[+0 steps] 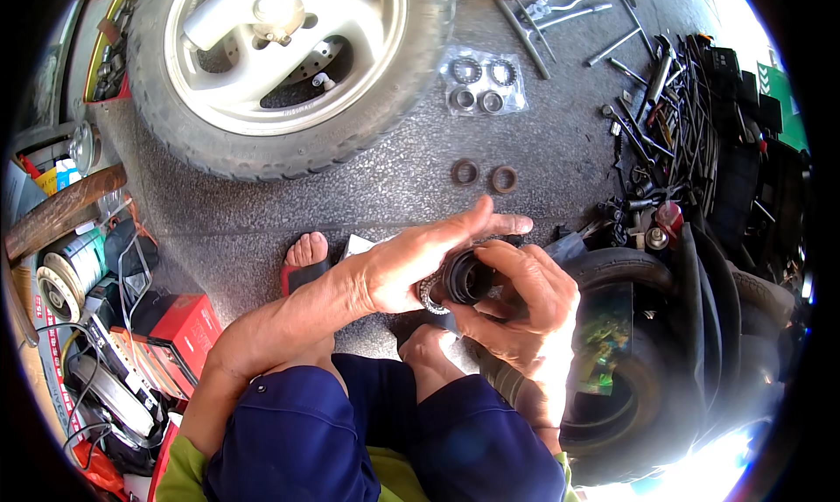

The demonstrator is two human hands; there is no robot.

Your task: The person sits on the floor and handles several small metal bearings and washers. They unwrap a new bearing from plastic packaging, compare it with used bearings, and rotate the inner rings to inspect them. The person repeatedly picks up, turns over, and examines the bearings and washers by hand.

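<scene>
Over my knees, my right hand (pixel 525 305) is closed round a black ribbed cylindrical part (pixel 466 277) with a hollow end. Thumb and fingers grip its rim. A silver toothed or beaded ring (pixel 430 294) shows at the part's left side, against my left palm; whether the two are joined I cannot tell. My left hand (pixel 411 261) lies behind and beside the part, its thumb and fingers stretched out to the right. Beyond my hands, two brown rings (pixel 503 180) lie on the ground. Farther off is a clear plastic pack (pixel 486 81) of several bearing rings.
A wheel with a tyre (pixel 289 156) lies at the far left. Wrenches and other tools (pixel 652 126) are heaped at the right, above stacked tyres (pixel 639 266). T-handled tools (pixel 525 34) lie far ahead. A red box (pixel 188 336) and a wire spool (pixel 63 287) stand left.
</scene>
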